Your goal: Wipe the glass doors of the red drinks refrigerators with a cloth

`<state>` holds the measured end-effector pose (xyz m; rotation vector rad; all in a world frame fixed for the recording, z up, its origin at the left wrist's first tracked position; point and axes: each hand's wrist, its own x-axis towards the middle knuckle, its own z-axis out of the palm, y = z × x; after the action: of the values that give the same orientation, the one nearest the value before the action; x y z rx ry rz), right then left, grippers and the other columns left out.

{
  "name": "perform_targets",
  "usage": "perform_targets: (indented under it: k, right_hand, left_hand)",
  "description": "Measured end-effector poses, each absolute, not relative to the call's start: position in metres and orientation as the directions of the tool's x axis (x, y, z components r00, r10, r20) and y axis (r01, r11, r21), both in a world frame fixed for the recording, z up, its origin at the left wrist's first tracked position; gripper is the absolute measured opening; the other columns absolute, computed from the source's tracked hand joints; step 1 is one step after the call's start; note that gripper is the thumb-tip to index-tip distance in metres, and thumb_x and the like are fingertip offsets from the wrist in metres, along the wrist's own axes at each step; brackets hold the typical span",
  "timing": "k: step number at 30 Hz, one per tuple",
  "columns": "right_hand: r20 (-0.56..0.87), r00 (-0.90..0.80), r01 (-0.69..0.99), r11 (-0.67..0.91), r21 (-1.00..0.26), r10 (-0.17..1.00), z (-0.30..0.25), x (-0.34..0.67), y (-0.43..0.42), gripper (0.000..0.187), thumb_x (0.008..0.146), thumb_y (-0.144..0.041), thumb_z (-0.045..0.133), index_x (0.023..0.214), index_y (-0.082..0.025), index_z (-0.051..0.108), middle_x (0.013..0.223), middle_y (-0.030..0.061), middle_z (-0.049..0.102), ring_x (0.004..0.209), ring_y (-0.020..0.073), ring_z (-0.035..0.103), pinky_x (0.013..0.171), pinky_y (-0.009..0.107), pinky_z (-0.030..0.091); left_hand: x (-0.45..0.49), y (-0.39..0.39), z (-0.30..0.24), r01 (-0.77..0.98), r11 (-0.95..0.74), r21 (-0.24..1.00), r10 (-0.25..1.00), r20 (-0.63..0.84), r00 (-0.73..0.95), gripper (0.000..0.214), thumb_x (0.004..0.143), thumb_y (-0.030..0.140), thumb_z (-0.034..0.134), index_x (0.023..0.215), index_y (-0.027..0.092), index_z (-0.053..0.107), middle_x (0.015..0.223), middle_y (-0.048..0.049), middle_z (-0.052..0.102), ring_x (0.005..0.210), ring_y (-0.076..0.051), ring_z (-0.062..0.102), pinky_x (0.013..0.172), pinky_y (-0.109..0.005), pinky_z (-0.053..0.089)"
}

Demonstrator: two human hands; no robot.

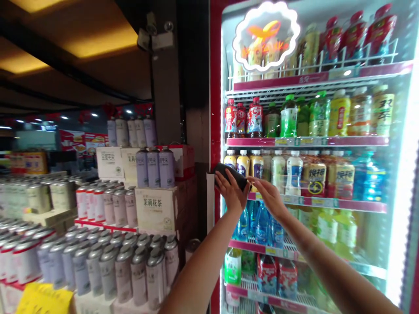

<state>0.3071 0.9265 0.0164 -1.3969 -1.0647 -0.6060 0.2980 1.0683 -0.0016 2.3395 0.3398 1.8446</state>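
My left hand (231,192) is raised in front of a glass-door drinks fridge (216,109) and holds a dark, oblong thing (233,175), perhaps a phone, at the fridge's left edge. My right hand (269,194) is beside it, fingers reaching to the dark thing's right end and touching it. Both hands are level with the third shelf (327,203), where pale milk-tea bottles (257,165) stand behind the glass.
The fridge holds several shelves of bottles: red ones (242,117), green ones (290,117), blue water bottles (258,222). To the left stands a display of silver tins (131,270), cartons (157,207) and purple tins (153,168). A dark pillar (166,87) stands between display and fridge.
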Motion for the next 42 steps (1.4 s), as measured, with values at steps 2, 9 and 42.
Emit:
perform_targets:
  k: [2,9,42]
  right_hand:
    - [0.873,0.450,0.884,0.044,-0.465,0.189,-0.003,0.311,0.891,0.038,0.098,-0.051,0.056,0.119,-0.027,0.076,0.123,0.0086,0.076,0.119,0.0298,0.069,0.105,0.054,0.055]
    - [0.948,0.301,0.886,-0.400,-0.236,0.107,-0.063,0.333,0.765,0.031,0.098,-0.041,0.055,0.120,-0.031,0.074,0.126,0.0089,0.074,0.117,0.0309,0.069,0.098,0.058,0.058]
    - [0.723,-0.104,0.723,-0.447,0.526,0.683,-0.145,0.399,0.691,0.057,0.099,-0.029,0.053,0.155,-0.027,0.043,0.162,0.0033,0.043,0.158,0.0212,0.020,0.131,0.049,0.002]
  left_hand:
    - [0.300,1.061,-0.001,0.186,-0.942,0.279,0.319,0.915,0.248,0.108,0.094,0.061,0.054,0.163,0.008,-0.011,0.167,-0.0294,-0.014,0.155,-0.052,-0.002,0.117,-0.076,0.025]
    - [0.280,1.082,-0.021,0.010,-0.992,-0.128,-0.116,0.926,0.359,0.105,0.088,0.049,0.071,0.166,0.024,0.004,0.172,-0.0167,-0.012,0.158,-0.044,0.007,0.122,-0.066,0.028]
    - [0.307,1.041,0.034,0.154,-0.933,0.324,0.347,0.926,0.151,0.078,0.095,0.044,0.058,0.161,0.013,0.030,0.172,-0.0217,0.004,0.157,-0.046,0.003,0.123,-0.069,0.017]
